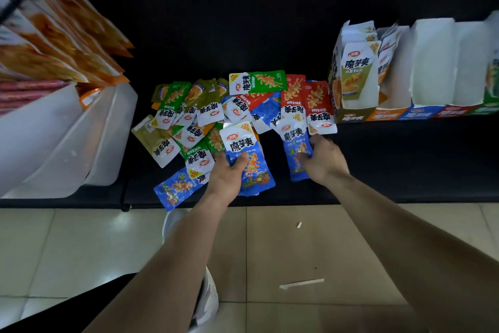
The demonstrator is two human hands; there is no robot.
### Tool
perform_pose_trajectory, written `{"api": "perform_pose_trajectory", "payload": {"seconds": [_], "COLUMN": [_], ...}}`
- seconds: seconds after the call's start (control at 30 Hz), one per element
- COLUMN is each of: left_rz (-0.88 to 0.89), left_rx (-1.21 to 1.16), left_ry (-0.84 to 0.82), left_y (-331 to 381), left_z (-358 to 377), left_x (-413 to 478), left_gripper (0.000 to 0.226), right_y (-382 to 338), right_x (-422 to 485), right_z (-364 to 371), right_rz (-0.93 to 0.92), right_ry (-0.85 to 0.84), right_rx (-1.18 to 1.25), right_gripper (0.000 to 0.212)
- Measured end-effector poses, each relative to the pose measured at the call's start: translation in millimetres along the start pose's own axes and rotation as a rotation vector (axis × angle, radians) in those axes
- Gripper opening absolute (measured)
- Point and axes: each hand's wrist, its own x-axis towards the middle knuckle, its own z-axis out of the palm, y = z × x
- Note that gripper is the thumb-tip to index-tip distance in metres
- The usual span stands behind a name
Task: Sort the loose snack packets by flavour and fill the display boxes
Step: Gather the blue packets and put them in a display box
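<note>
Fingers (241,159) of the left hand (226,178) grip a stack of blue packets (255,170) at the shelf (405,159) edge, while the right hand (324,159) pinches another blue packet (295,143) beside the mixed pile (205,105), so the slick stack could fan out and drop to the floor (270,251).

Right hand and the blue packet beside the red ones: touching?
Touching. The head view shows the right hand curled round the lower half of the blue packet, gripping it with no gap.

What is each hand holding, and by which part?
The left hand grips a stack of blue packets by the lower half, thumb across the front; the right hand grips another blue packet by its lower half.
</note>
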Motion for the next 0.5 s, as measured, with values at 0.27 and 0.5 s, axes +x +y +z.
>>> {"api": "perform_pose_trajectory", "payload": {"seconds": [0.27, 0.5], "left_rz": [-0.008, 0.019], "left_rx": [-0.115, -0.157], "left_ry": [-0.148, -0.140], "left_y": [8.0, 22.2], "left_z": [17.0, 8.0], "left_x": [-24.3, -45.4], "left_gripper": [0.009, 0.006], "right_y": [13.0, -32.3], "right_x": [-61.8, -79.8], "right_z": [-32.5, -10.8], "right_rz": [-0.030, 0.017], "right_ry": [-0.173, -0.270], "right_rx": [0.725, 0.681], "right_gripper": [0.009, 0.026]}}
